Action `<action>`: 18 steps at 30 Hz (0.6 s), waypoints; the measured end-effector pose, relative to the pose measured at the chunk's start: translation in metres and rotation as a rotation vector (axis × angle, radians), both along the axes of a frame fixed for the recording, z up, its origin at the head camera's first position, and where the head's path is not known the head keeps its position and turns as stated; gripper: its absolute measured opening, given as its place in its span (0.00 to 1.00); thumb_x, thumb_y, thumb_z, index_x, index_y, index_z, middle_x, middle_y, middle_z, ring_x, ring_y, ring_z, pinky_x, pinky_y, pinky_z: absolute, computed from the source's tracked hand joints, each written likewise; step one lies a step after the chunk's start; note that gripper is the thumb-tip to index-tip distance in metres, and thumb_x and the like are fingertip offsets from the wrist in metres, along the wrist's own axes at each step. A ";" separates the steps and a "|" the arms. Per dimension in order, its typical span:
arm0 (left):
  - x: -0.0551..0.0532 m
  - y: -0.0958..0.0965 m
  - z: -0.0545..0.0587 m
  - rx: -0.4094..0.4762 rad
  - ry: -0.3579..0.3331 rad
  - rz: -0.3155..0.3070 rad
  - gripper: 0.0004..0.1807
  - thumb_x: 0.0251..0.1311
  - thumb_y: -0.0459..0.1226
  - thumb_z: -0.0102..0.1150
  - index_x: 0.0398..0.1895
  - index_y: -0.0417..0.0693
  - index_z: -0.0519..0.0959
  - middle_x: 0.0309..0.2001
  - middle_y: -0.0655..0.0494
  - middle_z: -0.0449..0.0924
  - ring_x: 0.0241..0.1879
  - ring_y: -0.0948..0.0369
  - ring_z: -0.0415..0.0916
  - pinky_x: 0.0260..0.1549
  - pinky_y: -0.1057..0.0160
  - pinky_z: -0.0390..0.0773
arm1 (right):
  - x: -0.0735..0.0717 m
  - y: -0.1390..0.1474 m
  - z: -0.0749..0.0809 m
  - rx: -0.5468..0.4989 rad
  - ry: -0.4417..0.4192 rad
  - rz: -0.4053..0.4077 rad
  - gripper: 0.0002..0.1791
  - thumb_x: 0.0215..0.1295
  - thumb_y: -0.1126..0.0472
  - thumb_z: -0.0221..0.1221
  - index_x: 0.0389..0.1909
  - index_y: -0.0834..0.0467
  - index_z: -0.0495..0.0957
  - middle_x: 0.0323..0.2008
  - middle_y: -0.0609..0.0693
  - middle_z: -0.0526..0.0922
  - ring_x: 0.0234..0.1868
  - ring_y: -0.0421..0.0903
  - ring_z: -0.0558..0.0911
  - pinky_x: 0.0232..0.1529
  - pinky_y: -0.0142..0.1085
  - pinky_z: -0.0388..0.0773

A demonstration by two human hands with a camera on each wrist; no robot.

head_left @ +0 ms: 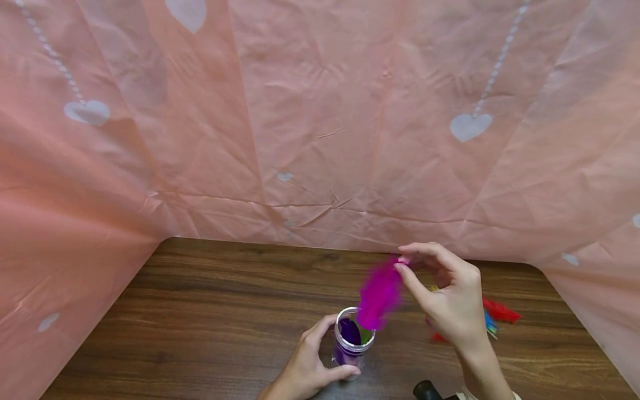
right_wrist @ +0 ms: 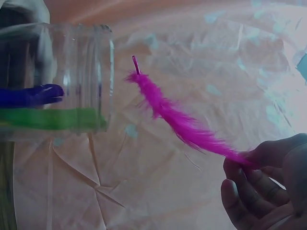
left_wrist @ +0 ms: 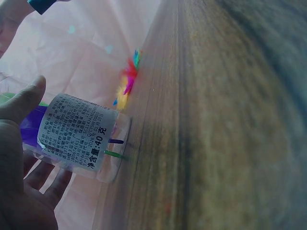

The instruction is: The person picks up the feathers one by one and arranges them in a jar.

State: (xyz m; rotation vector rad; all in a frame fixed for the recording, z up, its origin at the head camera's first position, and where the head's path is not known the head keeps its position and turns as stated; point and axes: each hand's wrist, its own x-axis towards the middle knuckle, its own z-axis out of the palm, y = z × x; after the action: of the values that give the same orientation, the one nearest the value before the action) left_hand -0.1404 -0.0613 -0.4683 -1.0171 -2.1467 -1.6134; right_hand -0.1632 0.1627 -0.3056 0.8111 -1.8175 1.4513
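Observation:
A magenta feather [head_left: 380, 294] hangs from my right hand [head_left: 452, 294], pinched at its tip between thumb and fingers. In the right wrist view the feather's bare quill end [right_wrist: 135, 64] points at the mouth of a clear plastic jar [right_wrist: 105, 76], a short gap from the rim. My left hand [head_left: 312, 361] grips the jar around its side, thumb in front, and the jar stands upright on the table. Inside it are a purple feather [head_left: 350, 331] and a green feather [right_wrist: 53, 118]. A white printed label [left_wrist: 74, 132] covers part of the jar's wall.
More feathers lie on the wooden table [head_left: 225, 311] behind my right hand, among them a red feather [head_left: 502, 310] and a blue feather [head_left: 490, 322]. A black object [head_left: 426, 390] shows at the bottom edge by my right wrist. Pink sheeting [head_left: 320, 139] encloses the table's back and sides.

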 end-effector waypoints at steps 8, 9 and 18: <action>0.000 0.000 0.000 -0.004 -0.052 0.009 0.45 0.43 0.35 0.85 0.68 0.46 0.72 0.58 0.53 0.82 0.58 0.58 0.80 0.62 0.57 0.76 | -0.001 -0.008 -0.003 0.103 0.025 0.075 0.24 0.43 0.90 0.68 0.42 0.69 0.84 0.35 0.56 0.87 0.36 0.40 0.85 0.44 0.27 0.83; 0.000 0.000 0.000 -0.003 -0.056 0.008 0.46 0.43 0.35 0.85 0.68 0.45 0.72 0.58 0.53 0.82 0.58 0.58 0.79 0.62 0.57 0.76 | -0.001 -0.008 -0.003 0.123 0.022 0.080 0.24 0.43 0.89 0.68 0.42 0.68 0.84 0.35 0.56 0.87 0.36 0.40 0.85 0.43 0.27 0.84; 0.003 0.000 0.004 -0.006 -0.068 0.002 0.45 0.45 0.35 0.84 0.69 0.45 0.71 0.58 0.53 0.82 0.58 0.57 0.80 0.62 0.57 0.77 | 0.002 -0.007 -0.004 0.274 -0.054 0.084 0.23 0.47 0.83 0.72 0.44 0.62 0.84 0.35 0.50 0.88 0.34 0.39 0.84 0.39 0.27 0.84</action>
State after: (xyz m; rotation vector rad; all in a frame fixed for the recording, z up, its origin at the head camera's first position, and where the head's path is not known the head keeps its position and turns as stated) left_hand -0.1376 -0.0612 -0.4643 -0.9743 -2.1968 -1.6649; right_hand -0.1609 0.1558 -0.3093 1.0012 -2.0754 1.3024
